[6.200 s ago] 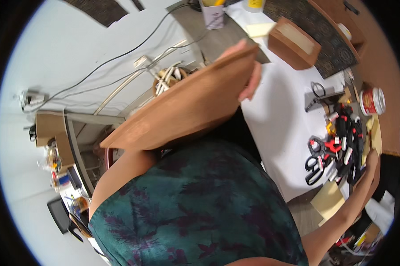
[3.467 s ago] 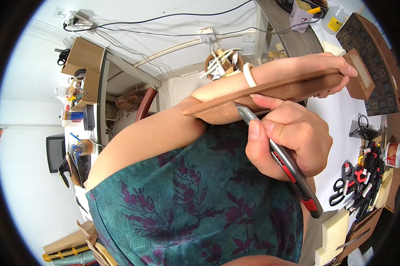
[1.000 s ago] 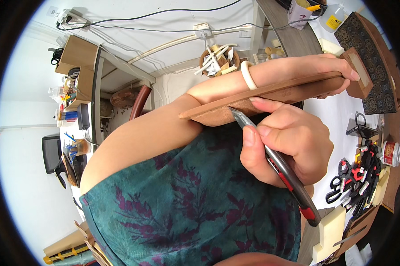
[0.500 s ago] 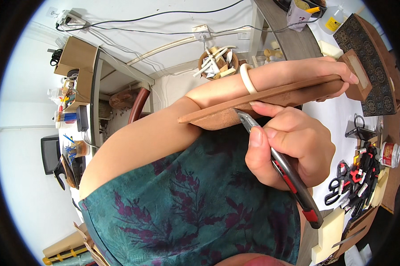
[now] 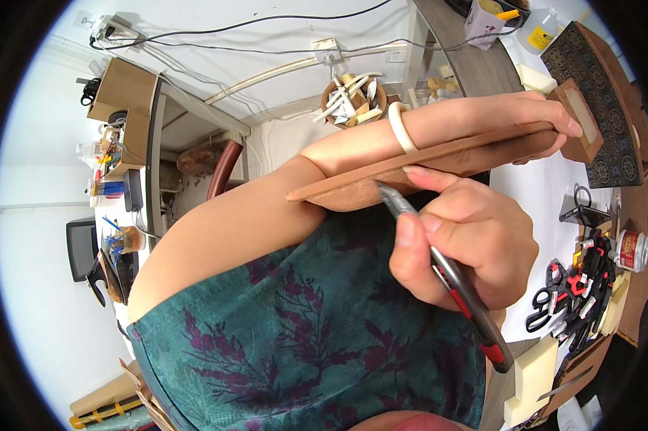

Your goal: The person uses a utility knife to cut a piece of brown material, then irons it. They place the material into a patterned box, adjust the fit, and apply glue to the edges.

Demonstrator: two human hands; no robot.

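My left hand (image 5: 554, 123) is closed round the far end of a long, flat brown board-like piece (image 5: 439, 159), which lies along my left forearm. Its material is hard to tell; one long edge is straight and the lower side bulges. A cream bangle circles my left wrist. My right hand (image 5: 475, 241) grips a utility knife (image 5: 459, 287) with a black and red handle and a grey metal nose. The knife's tip touches the piece's lower face near its near end, where the surface looks lighter and rough. The right thumb and a finger pinch the knife close to its nose.
At the right lie scissors with black handles (image 5: 543, 309) in a heap of black and red tools (image 5: 582, 287), near a red-labelled jar (image 5: 633, 250). A dark patterned box (image 5: 597, 108) stands behind. A basket of scraps (image 5: 352, 100) sits on the floor; shelves (image 5: 155, 122) stand left.
My right hand and the knife have shifted slightly left, and the knife's tip has moved a little toward the piece's near end. My left hand has stayed nearly still.
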